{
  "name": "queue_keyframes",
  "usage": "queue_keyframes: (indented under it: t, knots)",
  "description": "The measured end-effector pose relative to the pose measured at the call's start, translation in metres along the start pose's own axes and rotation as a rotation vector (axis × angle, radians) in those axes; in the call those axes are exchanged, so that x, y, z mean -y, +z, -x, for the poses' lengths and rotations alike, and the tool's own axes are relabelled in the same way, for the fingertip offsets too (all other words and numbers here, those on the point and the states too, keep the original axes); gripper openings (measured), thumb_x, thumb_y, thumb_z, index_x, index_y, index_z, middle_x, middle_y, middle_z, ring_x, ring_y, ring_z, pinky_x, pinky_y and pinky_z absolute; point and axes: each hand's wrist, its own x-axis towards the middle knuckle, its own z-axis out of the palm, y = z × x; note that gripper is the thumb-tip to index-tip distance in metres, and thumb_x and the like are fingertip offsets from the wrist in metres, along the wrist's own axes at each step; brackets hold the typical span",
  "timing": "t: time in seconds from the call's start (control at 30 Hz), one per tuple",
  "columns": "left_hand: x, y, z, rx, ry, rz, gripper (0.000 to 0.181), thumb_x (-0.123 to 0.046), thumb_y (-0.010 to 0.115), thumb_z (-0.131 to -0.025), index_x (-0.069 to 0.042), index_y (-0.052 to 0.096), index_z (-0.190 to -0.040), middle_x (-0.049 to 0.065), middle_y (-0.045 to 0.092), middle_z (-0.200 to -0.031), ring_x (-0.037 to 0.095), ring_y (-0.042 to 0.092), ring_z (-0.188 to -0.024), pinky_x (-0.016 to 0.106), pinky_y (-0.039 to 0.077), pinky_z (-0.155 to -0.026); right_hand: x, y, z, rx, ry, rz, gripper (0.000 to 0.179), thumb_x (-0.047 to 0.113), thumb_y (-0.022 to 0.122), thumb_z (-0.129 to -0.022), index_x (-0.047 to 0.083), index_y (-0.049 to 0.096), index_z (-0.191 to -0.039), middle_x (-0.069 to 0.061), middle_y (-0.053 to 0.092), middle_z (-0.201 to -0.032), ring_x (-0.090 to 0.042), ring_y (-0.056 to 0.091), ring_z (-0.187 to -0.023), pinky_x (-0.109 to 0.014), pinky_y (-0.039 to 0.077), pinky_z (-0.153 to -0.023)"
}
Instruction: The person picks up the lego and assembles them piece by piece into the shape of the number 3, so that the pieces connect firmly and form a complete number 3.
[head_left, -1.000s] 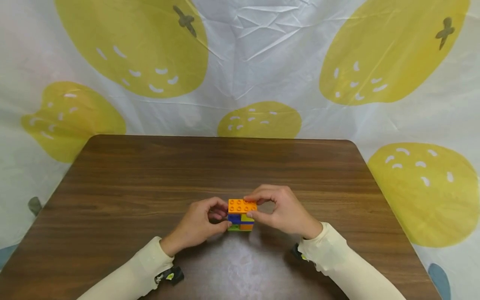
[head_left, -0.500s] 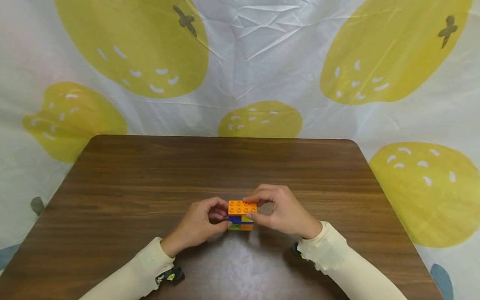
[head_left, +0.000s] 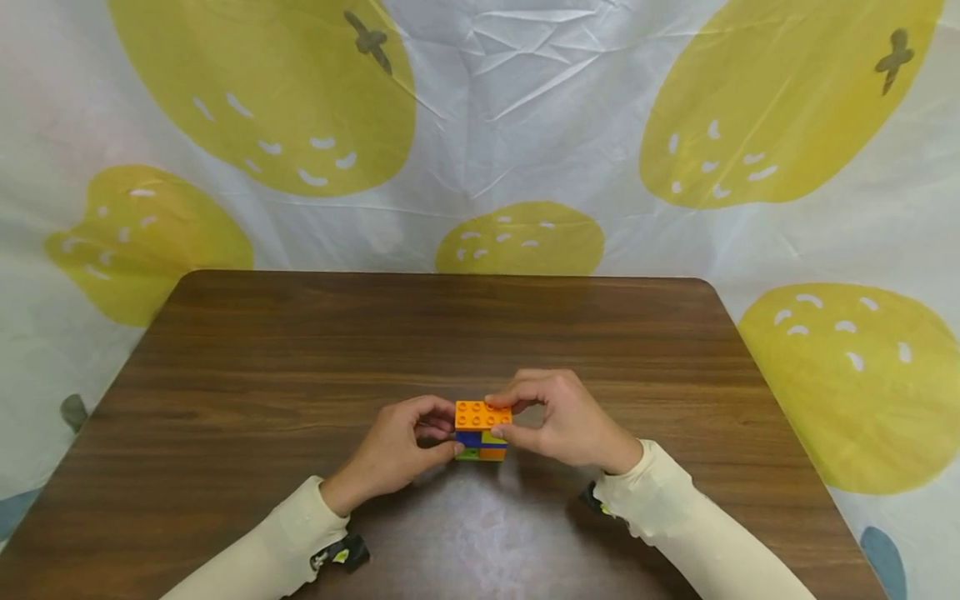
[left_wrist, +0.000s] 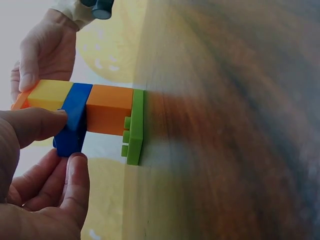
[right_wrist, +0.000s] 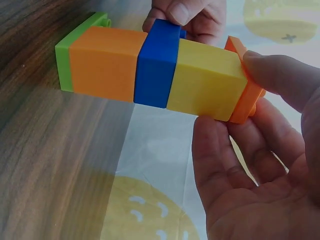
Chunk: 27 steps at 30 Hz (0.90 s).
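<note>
A small tower of toy building bricks stands on the table between my hands. Its base is a green plate with studs bared on my left side. An orange brick sits on that, then a thin blue brick that juts toward my left hand. Above comes a yellow brick, topped by a thin orange brick with studs upward. My left hand pinches the blue brick, thumb in front and fingers behind. With thumb and fingers my right hand grips the top orange brick's right end, fingertips reaching the yellow brick.
The brown wooden table spreads out around the tower. Behind it hangs a pale cloth with large yellow fruit prints. A dark wrist camera is strapped at my left sleeve.
The top orange brick sits slightly lower over the tower than one second ago. Both hands keep nearly the same places and grips.
</note>
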Motion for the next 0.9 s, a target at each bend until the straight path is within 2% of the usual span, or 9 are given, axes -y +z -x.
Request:
queue_keyframes:
  t: [0.17,0.53,0.73,0.9]
  knots:
    - [-0.001,-0.001,0.000,0.000,-0.005,0.010,0.036,-0.010,0.086,-0.088,-0.002,0.071,-0.120,0.012,0.075,-0.114,0.019,0.074,-0.100,0.024,0.062,-0.088,0.000,0.002,0.002,-0.007,0.007,-0.019,0.030,0.018,0.088,-0.088,0.012,0.081,-0.116,0.005,0.078,-0.102,-0.007,0.072,-0.090,-0.029,0.063,-0.079]
    - [0.000,0.001,0.001,0.005,-0.019,0.003,0.037,-0.014,0.086,-0.089,-0.004,0.071,-0.121,0.010,0.075,-0.115,0.017,0.074,-0.099,0.024,0.062,-0.088,-0.001,0.000,0.004,-0.001,0.061,-0.005,0.033,0.019,0.090,-0.085,0.014,0.081,-0.117,0.008,0.079,-0.105,-0.006,0.071,-0.088,-0.033,0.064,-0.080]
    - [-0.001,0.000,0.000,0.008,-0.018,-0.013,0.036,-0.013,0.086,-0.088,-0.005,0.071,-0.120,0.009,0.075,-0.113,0.016,0.073,-0.097,0.025,0.062,-0.087,-0.002,0.003,0.008,-0.037,0.094,-0.067,0.034,0.021,0.090,-0.086,0.014,0.080,-0.118,0.001,0.080,-0.111,-0.014,0.073,-0.085,-0.036,0.065,-0.076]
    - [0.000,-0.001,0.001,0.013,-0.029,-0.024,0.036,-0.014,0.086,-0.088,-0.006,0.071,-0.120,0.008,0.075,-0.113,0.015,0.073,-0.096,0.024,0.062,-0.087,-0.007,0.006,0.013,-0.057,0.133,-0.147,0.035,0.018,0.089,-0.087,0.012,0.078,-0.120,-0.002,0.079,-0.115,-0.017,0.075,-0.089,-0.035,0.065,-0.078]
